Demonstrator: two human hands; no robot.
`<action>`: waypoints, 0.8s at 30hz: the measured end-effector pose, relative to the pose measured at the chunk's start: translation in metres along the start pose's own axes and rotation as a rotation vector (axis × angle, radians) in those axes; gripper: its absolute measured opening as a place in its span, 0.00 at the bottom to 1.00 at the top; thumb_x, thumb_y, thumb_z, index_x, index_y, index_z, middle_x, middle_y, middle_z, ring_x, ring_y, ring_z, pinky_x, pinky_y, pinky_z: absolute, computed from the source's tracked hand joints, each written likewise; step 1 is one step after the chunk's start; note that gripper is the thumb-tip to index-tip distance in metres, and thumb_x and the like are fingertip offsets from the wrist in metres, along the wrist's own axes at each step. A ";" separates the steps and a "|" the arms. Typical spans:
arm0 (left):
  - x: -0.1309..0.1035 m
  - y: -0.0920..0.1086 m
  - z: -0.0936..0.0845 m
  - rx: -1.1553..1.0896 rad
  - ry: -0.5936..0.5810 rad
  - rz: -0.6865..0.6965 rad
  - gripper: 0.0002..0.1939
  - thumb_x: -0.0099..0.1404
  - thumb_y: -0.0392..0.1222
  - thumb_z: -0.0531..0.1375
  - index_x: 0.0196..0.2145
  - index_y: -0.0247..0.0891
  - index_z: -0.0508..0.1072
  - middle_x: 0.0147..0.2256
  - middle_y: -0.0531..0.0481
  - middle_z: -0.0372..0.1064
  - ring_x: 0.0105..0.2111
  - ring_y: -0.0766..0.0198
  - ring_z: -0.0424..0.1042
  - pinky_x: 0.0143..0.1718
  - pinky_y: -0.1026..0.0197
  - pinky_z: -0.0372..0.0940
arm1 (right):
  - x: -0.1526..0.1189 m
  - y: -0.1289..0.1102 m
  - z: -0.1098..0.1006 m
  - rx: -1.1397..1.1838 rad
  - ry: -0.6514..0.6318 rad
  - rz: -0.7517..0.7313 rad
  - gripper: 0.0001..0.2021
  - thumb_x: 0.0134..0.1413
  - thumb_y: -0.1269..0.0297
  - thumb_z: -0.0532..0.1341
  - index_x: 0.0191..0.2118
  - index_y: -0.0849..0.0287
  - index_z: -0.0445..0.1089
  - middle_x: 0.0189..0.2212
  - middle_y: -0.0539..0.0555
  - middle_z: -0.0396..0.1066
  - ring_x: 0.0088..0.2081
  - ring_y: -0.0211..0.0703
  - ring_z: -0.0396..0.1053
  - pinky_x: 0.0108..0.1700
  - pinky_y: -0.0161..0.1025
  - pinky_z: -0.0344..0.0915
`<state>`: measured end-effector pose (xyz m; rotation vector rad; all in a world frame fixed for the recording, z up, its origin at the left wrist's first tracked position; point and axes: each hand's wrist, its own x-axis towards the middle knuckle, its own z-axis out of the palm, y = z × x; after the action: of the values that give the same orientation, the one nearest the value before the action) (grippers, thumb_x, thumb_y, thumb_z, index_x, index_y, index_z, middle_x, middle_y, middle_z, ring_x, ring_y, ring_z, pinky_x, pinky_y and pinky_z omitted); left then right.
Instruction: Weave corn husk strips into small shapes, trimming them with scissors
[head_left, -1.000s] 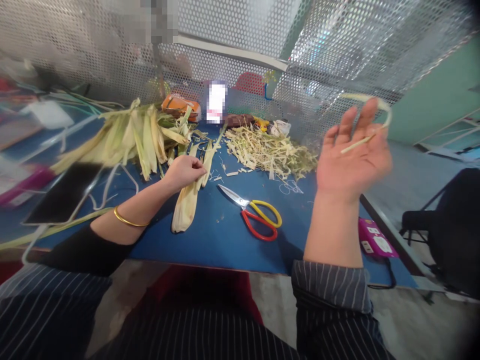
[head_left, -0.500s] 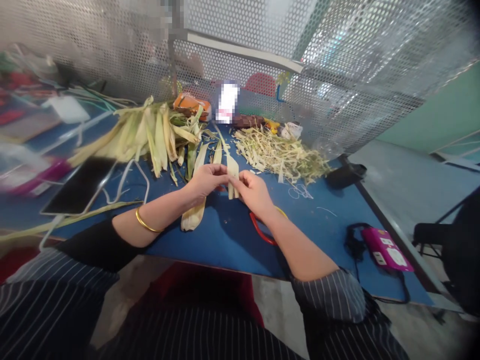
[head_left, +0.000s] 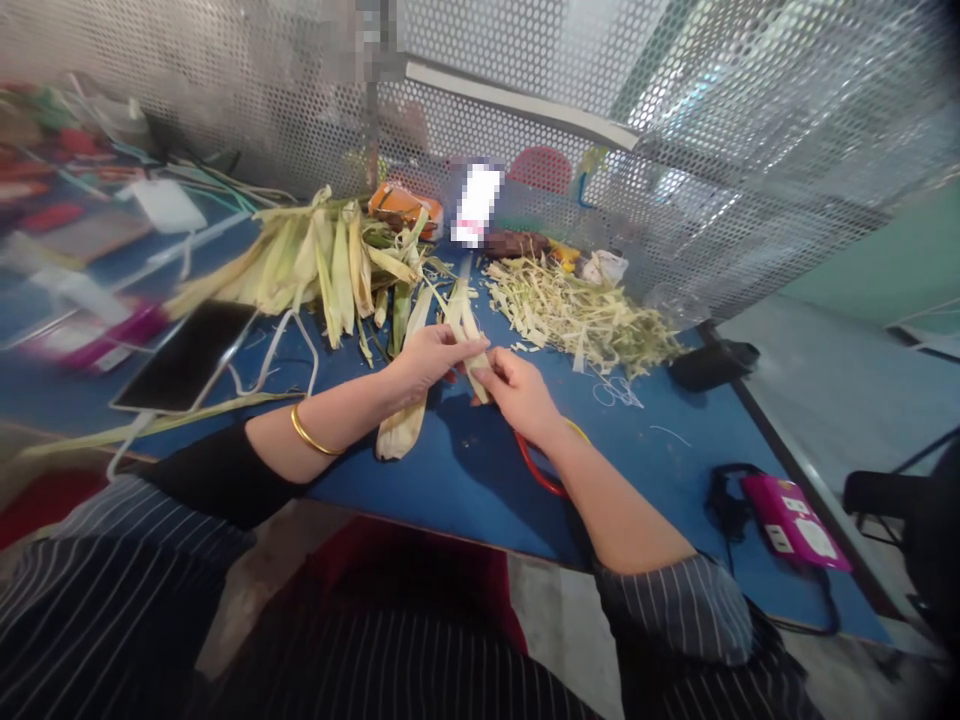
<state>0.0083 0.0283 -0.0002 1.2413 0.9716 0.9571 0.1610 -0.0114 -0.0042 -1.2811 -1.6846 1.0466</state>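
Between my two hands is a pale corn husk (head_left: 460, 305), pinched over the blue table. My left hand (head_left: 426, 362) grips it between thumb and fingers from the left. On the other side, my right hand (head_left: 521, 390) pinches its lower end, fingers curled. A wider flat husk piece (head_left: 402, 430) lies on the table under my left wrist. Behind my left hand spreads a pile of long husks (head_left: 319, 255). Shredded husk strips (head_left: 585, 310) are heaped beyond my right hand. A red-handled tool (head_left: 536, 468), partly hidden, lies beneath my right forearm.
A phone (head_left: 185, 357) with a white cable lies at left. The magenta power strip (head_left: 796, 522) and its black cord are at right, a dark cylindrical object (head_left: 714, 366) near the table's right edge. A lit, blurred screen (head_left: 478, 203) stands before the perforated metal panel (head_left: 510, 125).
The view has shifted, so the scene sits slightly farther right. The husk in my hands has tilted, and my right hand now pinches it lower down.
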 end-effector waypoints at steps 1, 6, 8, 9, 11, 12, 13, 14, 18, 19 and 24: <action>0.000 -0.001 0.001 0.024 0.006 0.031 0.11 0.54 0.47 0.64 0.26 0.36 0.72 0.22 0.51 0.66 0.20 0.72 0.61 0.19 0.65 0.55 | 0.000 0.000 0.001 0.035 -0.025 0.018 0.10 0.54 0.55 0.60 0.32 0.57 0.63 0.24 0.47 0.68 0.24 0.37 0.69 0.28 0.35 0.66; -0.004 0.001 0.005 0.077 0.001 0.128 0.11 0.56 0.45 0.63 0.22 0.36 0.72 0.19 0.51 0.67 0.17 0.73 0.60 0.19 0.64 0.55 | -0.003 0.000 0.006 0.123 -0.090 0.070 0.11 0.54 0.55 0.58 0.33 0.58 0.64 0.24 0.48 0.68 0.18 0.31 0.63 0.20 0.31 0.57; -0.003 0.006 0.003 0.069 0.019 0.141 0.10 0.55 0.44 0.64 0.22 0.34 0.73 0.19 0.51 0.67 0.17 0.73 0.60 0.19 0.65 0.55 | -0.004 -0.004 0.004 0.161 -0.107 0.077 0.11 0.56 0.56 0.56 0.30 0.59 0.64 0.17 0.44 0.59 0.15 0.28 0.54 0.18 0.30 0.50; -0.001 0.009 0.000 0.059 0.045 0.150 0.10 0.55 0.43 0.64 0.23 0.34 0.73 0.19 0.51 0.67 0.17 0.73 0.60 0.19 0.65 0.56 | -0.004 -0.007 0.001 0.197 -0.111 0.091 0.12 0.56 0.56 0.56 0.28 0.59 0.65 0.15 0.42 0.54 0.15 0.28 0.50 0.18 0.30 0.47; 0.005 0.017 -0.011 0.032 0.137 0.176 0.10 0.55 0.44 0.64 0.24 0.33 0.74 0.19 0.51 0.66 0.18 0.72 0.61 0.19 0.65 0.56 | -0.004 -0.013 -0.009 0.262 -0.111 0.121 0.12 0.54 0.57 0.58 0.26 0.59 0.64 0.14 0.41 0.47 0.15 0.27 0.45 0.18 0.30 0.41; 0.010 0.022 -0.019 0.013 0.207 0.208 0.10 0.55 0.44 0.65 0.25 0.33 0.73 0.20 0.52 0.66 0.18 0.73 0.61 0.20 0.66 0.57 | -0.003 -0.016 -0.015 0.276 -0.099 0.126 0.13 0.54 0.57 0.59 0.25 0.59 0.64 0.14 0.41 0.46 0.15 0.27 0.44 0.18 0.30 0.39; 0.015 0.027 -0.028 -0.007 0.300 0.248 0.10 0.55 0.44 0.65 0.26 0.34 0.73 0.20 0.53 0.65 0.18 0.73 0.61 0.20 0.67 0.57 | -0.003 -0.019 -0.022 0.287 -0.070 0.117 0.13 0.53 0.57 0.60 0.24 0.59 0.64 0.14 0.41 0.45 0.15 0.27 0.42 0.18 0.30 0.38; 0.020 0.031 -0.038 -0.018 0.359 0.276 0.10 0.55 0.46 0.64 0.27 0.35 0.73 0.20 0.54 0.65 0.19 0.73 0.62 0.21 0.67 0.58 | -0.002 -0.022 -0.028 0.306 -0.018 0.092 0.13 0.52 0.57 0.60 0.24 0.59 0.64 0.14 0.41 0.44 0.15 0.27 0.41 0.18 0.30 0.38; 0.033 0.043 -0.071 0.051 0.594 0.286 0.14 0.60 0.52 0.58 0.29 0.38 0.72 0.21 0.54 0.63 0.21 0.71 0.64 0.22 0.67 0.57 | 0.003 -0.023 -0.050 0.460 0.382 -0.086 0.12 0.52 0.55 0.60 0.26 0.57 0.63 0.14 0.40 0.43 0.14 0.28 0.42 0.16 0.30 0.40; 0.034 0.043 -0.074 0.117 0.588 0.279 0.15 0.61 0.53 0.57 0.29 0.38 0.72 0.21 0.53 0.64 0.21 0.71 0.64 0.22 0.67 0.57 | 0.005 -0.021 -0.053 0.486 0.477 -0.123 0.11 0.52 0.55 0.60 0.26 0.56 0.63 0.15 0.40 0.43 0.14 0.28 0.42 0.16 0.30 0.41; 0.024 0.028 -0.057 0.864 0.222 0.267 0.16 0.50 0.53 0.65 0.23 0.37 0.71 0.20 0.50 0.62 0.26 0.62 0.66 0.27 0.62 0.55 | 0.015 -0.002 -0.056 0.445 0.617 -0.089 0.12 0.53 0.55 0.59 0.25 0.57 0.63 0.14 0.41 0.45 0.14 0.28 0.45 0.14 0.30 0.44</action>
<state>-0.0400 0.0702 0.0216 2.0501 1.5039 0.9130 0.2079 0.0120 0.0195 -1.0727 -0.9668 0.7996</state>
